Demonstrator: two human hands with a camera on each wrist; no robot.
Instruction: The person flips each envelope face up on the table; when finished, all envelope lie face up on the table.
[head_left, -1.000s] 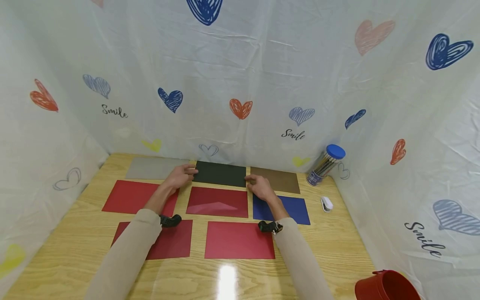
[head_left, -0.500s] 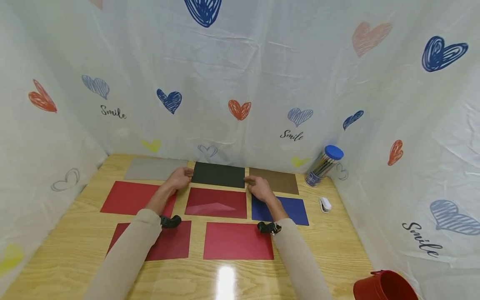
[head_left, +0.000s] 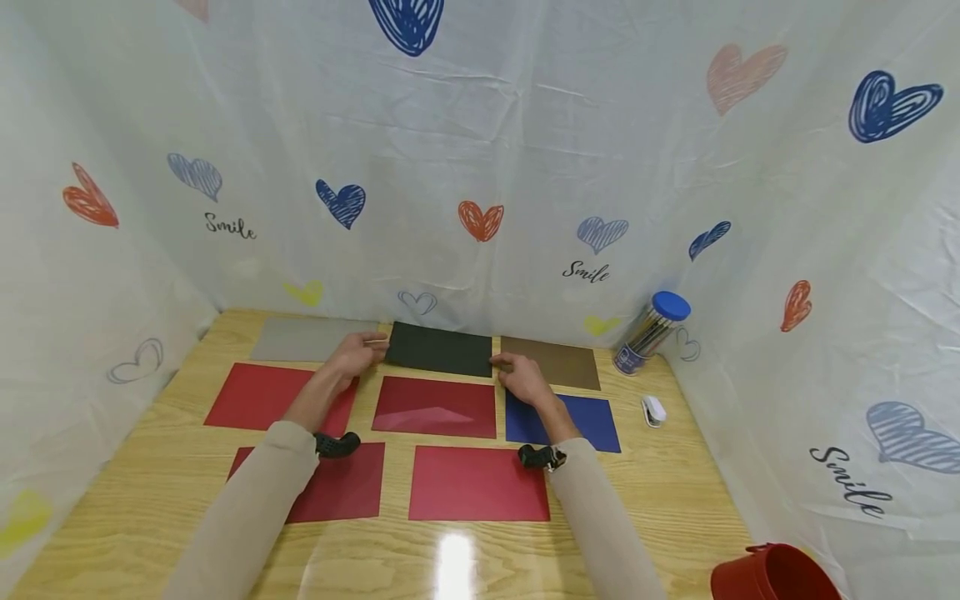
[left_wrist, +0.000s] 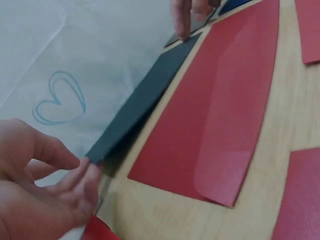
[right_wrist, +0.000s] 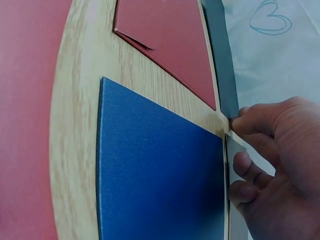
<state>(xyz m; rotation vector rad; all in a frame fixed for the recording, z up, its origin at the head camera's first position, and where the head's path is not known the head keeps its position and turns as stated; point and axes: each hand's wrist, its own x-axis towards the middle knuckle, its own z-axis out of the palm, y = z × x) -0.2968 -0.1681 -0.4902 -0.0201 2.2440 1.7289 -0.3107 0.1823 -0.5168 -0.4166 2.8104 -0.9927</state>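
In the head view a dark green envelope (head_left: 440, 350) lies along the back of the table, in the middle of the far row. My left hand (head_left: 356, 355) pinches its left end between thumb and fingers. That end is tilted up off the wood, with a shadow under it in the left wrist view. At the opposite end, my right hand (head_left: 522, 377) pinches the near corner with its fingertips, its other fingers loosely curled over the brown envelope (head_left: 558, 363). A dark red envelope (left_wrist: 220, 115) with a visible flap sits just in front.
Around them lie a grey envelope (head_left: 292, 339), a bright red one (head_left: 251, 396), a blue one (head_left: 588, 421), and two more red ones nearer me. A blue-lidded jar of pencils (head_left: 647, 335), a white stapler (head_left: 653, 410) and a red bucket (head_left: 738, 575) stand right. A curtain (head_left: 420, 258) hangs behind.
The left end of the dark green envelope has risen slightly from the table with my left hand. My right hand stays at the other end.
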